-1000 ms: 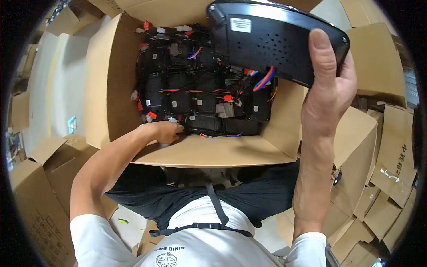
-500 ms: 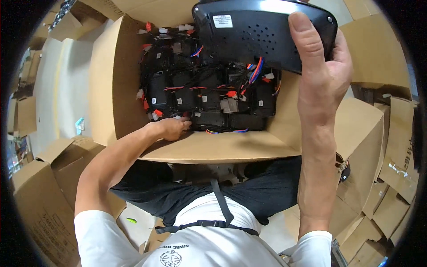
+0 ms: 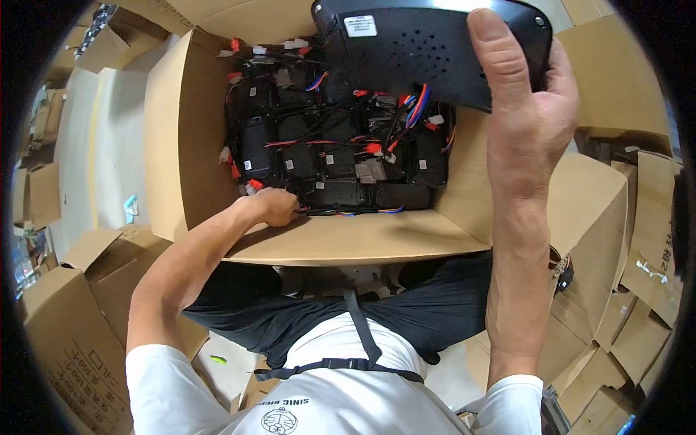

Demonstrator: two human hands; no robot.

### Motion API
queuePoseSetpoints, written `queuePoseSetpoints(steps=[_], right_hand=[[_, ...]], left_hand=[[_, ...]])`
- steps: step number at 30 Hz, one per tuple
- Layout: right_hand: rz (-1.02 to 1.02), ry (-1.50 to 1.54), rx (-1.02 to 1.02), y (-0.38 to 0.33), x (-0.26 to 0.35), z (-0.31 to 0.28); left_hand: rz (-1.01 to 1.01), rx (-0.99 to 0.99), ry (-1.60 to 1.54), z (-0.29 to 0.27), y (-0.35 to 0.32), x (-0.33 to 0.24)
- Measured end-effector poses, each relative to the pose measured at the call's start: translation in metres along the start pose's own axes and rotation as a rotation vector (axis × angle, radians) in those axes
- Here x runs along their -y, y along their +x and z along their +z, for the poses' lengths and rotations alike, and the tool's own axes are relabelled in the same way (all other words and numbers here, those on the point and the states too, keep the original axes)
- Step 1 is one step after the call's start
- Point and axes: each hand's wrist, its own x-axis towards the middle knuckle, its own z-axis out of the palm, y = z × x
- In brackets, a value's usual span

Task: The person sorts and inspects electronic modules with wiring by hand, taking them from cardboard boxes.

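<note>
My right hand (image 3: 529, 94) grips a black plastic device housing (image 3: 406, 54) by its right end, thumb on top of its face. The housing has a white label, a cluster of small holes and a shiny far edge; a bundle of red, blue and black wires (image 3: 417, 109) hangs from it. It is held above an open cardboard box (image 3: 341, 243). Inside the box, several similar black housings (image 3: 299, 161) lie packed in rows with leads and red and white connectors. My left hand (image 3: 275, 207) is down in the near left corner, fingers curled; what they hold is hidden.
Cardboard flaps stand up around the box. Flattened and open cartons (image 3: 80, 326) lie at the left, with more folded cardboard (image 3: 645, 239) stacked at the right. A pale floor strip (image 3: 116, 138) with a yellow line runs along the left side.
My left hand has shifted slightly left and its fingers have curled in more. My right hand and the housing have moved very little.
</note>
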Motion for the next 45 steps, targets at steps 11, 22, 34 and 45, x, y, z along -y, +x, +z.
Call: queuePoseSetpoints(steps=[11, 22, 34, 45], right_hand=[[-0.141, -0.251, 0.130, 0.001, -0.013, -0.024], [0.020, -0.268, 0.529, -0.020, -0.004, 0.006], [-0.260, -0.230, 0.277, -0.054, 0.003, 0.029], [0.380, 0.314, 0.396, -0.073, 0.007, 0.061]], left_hand=[[0.066, -0.657, -0.356, -0.092, -0.047, -0.023], [0.553, -0.921, -1.134, -0.113, -0.123, -0.066], [0.836, -1.245, -1.836, -0.130, -0.155, -0.059], [0.963, -1.031, -1.952, -0.102, -0.153, -0.086]])
